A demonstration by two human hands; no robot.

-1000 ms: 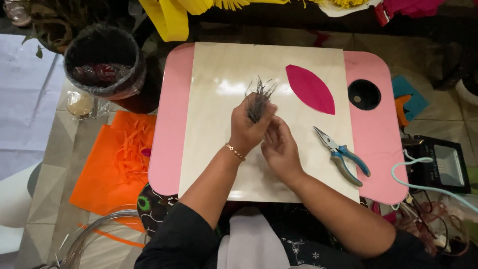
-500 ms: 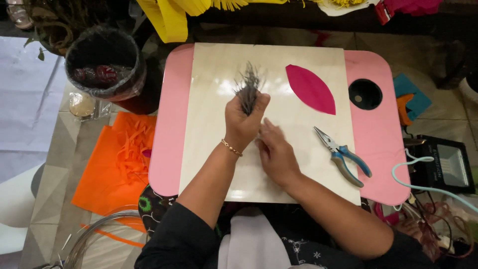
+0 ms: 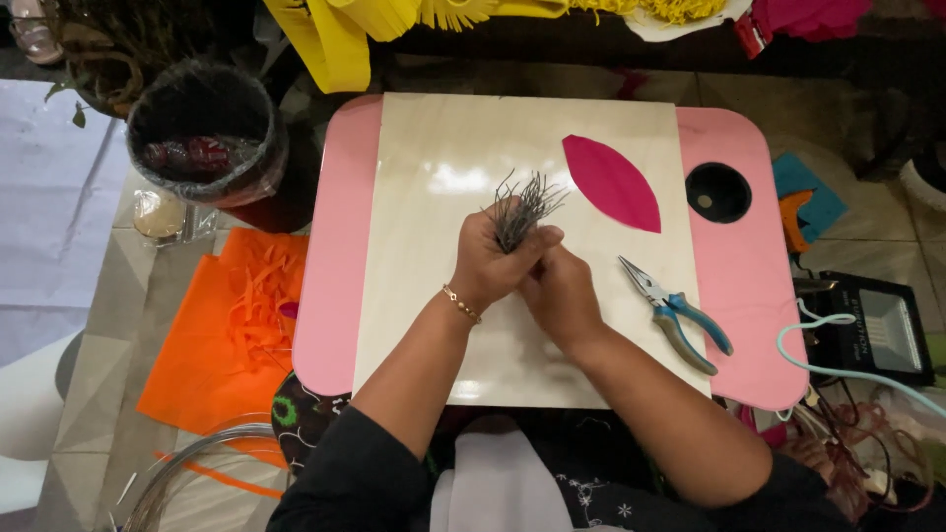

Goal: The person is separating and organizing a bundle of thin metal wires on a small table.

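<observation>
L hand (image 3: 490, 264) fist closed round base of grey wire bundle (image 3: 522, 209), held above cream board (image 3: 434, 325). R hand (image 3: 557, 293) pinches low end. Judged light, springy, tips splay; grip at base.

A small pink table (image 3: 335, 296) with rounded corners carries a pale glossy board (image 3: 434, 177) that covers most of its top. On the board lie a magenta leaf-shaped cutout (image 3: 611, 183) and, nearer the right edge, pliers with blue handles (image 3: 676, 313). A round dark hole (image 3: 717, 192) opens in the pink strip at right.
</observation>
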